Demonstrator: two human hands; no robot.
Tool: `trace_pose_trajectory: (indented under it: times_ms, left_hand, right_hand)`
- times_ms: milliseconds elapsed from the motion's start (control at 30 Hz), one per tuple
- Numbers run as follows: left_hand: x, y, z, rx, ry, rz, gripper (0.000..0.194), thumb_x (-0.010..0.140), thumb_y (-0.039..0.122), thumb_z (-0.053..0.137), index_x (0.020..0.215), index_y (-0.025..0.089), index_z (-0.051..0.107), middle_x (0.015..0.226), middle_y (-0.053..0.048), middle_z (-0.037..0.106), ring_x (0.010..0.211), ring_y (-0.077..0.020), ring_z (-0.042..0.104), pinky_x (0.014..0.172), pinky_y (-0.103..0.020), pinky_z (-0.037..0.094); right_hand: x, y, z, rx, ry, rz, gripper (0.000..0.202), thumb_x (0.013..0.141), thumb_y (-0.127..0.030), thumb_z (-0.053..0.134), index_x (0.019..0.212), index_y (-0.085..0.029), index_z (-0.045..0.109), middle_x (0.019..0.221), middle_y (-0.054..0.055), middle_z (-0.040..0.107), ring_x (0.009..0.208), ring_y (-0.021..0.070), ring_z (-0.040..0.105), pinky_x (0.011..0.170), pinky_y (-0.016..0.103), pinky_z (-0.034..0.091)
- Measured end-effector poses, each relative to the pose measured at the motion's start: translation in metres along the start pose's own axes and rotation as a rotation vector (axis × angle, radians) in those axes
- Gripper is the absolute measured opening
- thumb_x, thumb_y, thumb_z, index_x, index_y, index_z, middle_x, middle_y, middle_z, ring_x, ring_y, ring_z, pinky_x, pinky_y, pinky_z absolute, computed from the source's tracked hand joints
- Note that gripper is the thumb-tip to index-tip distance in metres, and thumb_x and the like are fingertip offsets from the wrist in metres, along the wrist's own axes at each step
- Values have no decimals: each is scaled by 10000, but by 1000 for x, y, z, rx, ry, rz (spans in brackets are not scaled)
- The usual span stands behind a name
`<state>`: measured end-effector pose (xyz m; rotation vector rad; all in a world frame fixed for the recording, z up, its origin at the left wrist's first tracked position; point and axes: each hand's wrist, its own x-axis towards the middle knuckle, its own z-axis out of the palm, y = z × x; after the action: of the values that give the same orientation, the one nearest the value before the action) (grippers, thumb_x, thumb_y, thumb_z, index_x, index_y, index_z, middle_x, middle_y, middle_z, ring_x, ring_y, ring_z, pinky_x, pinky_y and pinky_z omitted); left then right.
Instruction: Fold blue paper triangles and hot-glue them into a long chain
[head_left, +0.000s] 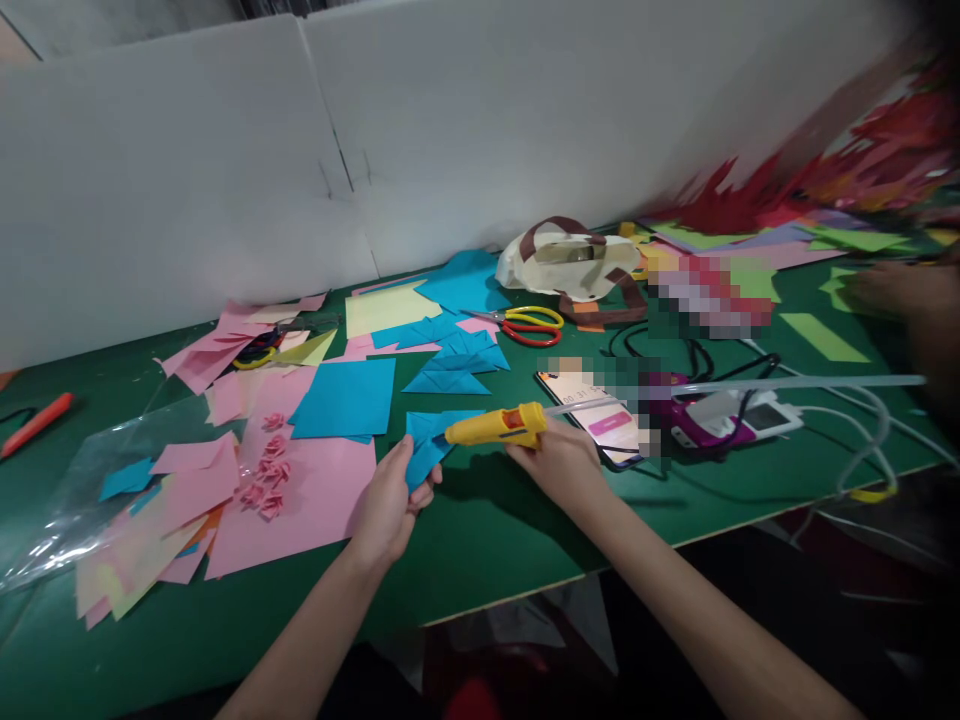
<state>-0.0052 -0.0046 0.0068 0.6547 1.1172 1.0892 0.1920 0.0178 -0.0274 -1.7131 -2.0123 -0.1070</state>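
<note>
My left hand (390, 500) is closed on a folded blue paper piece (425, 452) over the green table. My right hand (555, 462) grips a yellow glue gun (495, 427), its nozzle pointing left and touching or nearly touching the blue paper. A long clear glue stick (720, 387) sticks out from the gun's back. Behind the held piece lie more folded blue paper pieces (459, 362). Flat blue squares (345, 398) lie to the left, next to small pink paper flowers (274, 470) on a pink sheet (315, 510).
Scissors with red and yellow handles (531, 325) lie behind. A phone (600, 425), a purple and white device (727, 420) and cables are on the right. A cream bag (562, 265) stands near the white wall. Another person's hand (892, 290) is at far right.
</note>
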Motion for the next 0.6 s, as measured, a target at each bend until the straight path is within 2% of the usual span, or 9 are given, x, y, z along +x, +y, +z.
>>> trace_pose_trajectory:
  times_ms: [67,233,400,600]
  left_hand:
    - [0,0,0,-17,0,-8,341,770,475,595,734,141,535,532,-7,567,333,-4,294,366,-164,168]
    - [1,2,0,-41,4,-1,344,748,466,623,709,137,532,547,-13,578,340,0,307,365,-152,184]
    - [0,3,0,-44,9,0,337,748,456,624,708,132,540,530,-15,574,335,-4,305,358,-150,176]
    - [0,3,0,-44,12,13,324,740,444,633,695,139,531,542,-12,582,342,-3,316,361,-144,194]
  right_hand:
    - [0,-1,-1,-7,-11,-23,168,743,-316,540,778,-174,623,588,58,609,561,203,582,514,284,428]
    - [0,-1,1,-11,15,43,196,746,-305,512,817,-164,629,609,67,616,565,212,584,513,293,421]
    - [-1,1,3,-4,20,-41,200,741,-303,532,845,-155,618,572,56,604,550,215,596,514,281,405]
    - [0,2,5,-37,36,27,214,755,-318,533,841,-140,614,597,71,615,562,207,600,511,270,393]
